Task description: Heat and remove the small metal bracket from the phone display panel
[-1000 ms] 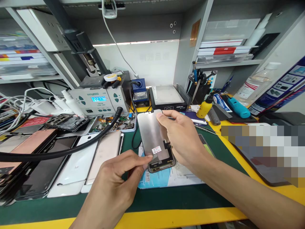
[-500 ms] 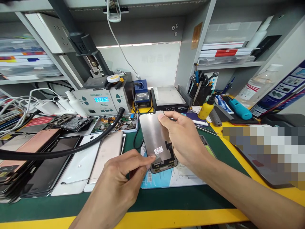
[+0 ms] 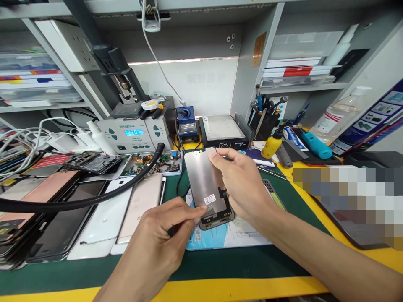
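Observation:
A phone screen is held up with its silvery back facing me, its lower end nearer to me. It has a small white label and a black flex cable at the lower right. My right hand grips its upper right edge, thumb on the back and fingers behind. My left hand is closed at the lower left edge, with the index fingertip on the back just below the label. Beneath the screen lies a blue and white sheet on the green mat.
Several phones and back covers lie to the left, crossed by a thick black hose. Behind stand a hot-air station, a tray of small parts and a flat-topped device. A yellow bottle is at right.
Both hands keep the same hold, and the screen is almost still. The station's display reading has changed.

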A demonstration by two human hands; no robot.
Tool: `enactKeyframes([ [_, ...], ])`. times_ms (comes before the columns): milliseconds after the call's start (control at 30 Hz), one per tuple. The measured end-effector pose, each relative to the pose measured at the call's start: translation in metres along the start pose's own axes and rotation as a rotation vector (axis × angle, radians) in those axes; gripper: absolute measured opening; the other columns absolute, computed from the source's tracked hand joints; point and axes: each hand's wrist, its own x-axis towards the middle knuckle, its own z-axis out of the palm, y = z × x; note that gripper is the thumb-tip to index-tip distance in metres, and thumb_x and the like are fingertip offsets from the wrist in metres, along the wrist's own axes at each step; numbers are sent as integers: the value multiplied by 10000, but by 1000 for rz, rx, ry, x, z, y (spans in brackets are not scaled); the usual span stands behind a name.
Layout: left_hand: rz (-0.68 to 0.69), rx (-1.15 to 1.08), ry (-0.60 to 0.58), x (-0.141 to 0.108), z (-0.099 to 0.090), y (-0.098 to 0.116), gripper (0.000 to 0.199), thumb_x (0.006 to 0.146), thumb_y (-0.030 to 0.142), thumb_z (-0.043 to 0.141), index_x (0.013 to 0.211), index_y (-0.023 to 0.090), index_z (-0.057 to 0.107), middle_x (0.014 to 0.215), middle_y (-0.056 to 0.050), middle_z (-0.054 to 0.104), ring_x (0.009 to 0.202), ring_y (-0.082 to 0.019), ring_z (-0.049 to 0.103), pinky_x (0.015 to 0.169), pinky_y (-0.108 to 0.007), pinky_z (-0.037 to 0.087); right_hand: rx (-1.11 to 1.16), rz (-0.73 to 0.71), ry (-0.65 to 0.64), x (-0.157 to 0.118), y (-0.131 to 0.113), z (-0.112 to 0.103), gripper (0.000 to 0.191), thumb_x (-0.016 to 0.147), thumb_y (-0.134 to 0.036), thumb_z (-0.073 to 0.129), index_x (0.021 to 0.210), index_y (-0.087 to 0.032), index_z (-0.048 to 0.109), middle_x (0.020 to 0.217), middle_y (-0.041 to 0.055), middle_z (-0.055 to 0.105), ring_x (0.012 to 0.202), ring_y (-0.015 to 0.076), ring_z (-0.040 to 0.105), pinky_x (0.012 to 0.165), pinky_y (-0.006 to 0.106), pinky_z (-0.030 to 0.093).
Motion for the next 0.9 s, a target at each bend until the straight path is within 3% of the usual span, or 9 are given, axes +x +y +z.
enactKeyframes([
  [400, -23, -109, 81, -5, 7, -5, 209, 986, 324, 584, 1111, 326, 752, 779, -12, 568, 678, -148, 497, 578, -242, 345, 22, 40, 59, -2, -5, 1, 140, 892, -286, 680, 949, -159, 662, 747, 12, 648, 631, 129, 565, 550, 239, 437],
  [667, -42, -89, 95, -9, 8, -10, 208, 988, 339, 592, 1132, 315, 740, 773, -12, 553, 662, -150, 473, 562, -254, 327, 64, 31, 26, 1, 0, -1, 174, 875, -313, 693, 978, -173, 673, 772, 8, 644, 624, 112, 558, 533, 211, 443],
  [900, -18, -58, 151, -11, 13, -10, 213, 992, 329, 581, 1136, 315, 737, 822, -16, 587, 685, -146, 513, 584, -247, 367, 24, -5, 17, 1, 2, -3, 190, 880, -355, 687, 942, -175, 682, 591, -39, 495, 531, 81, 442, 481, 188, 360],
])
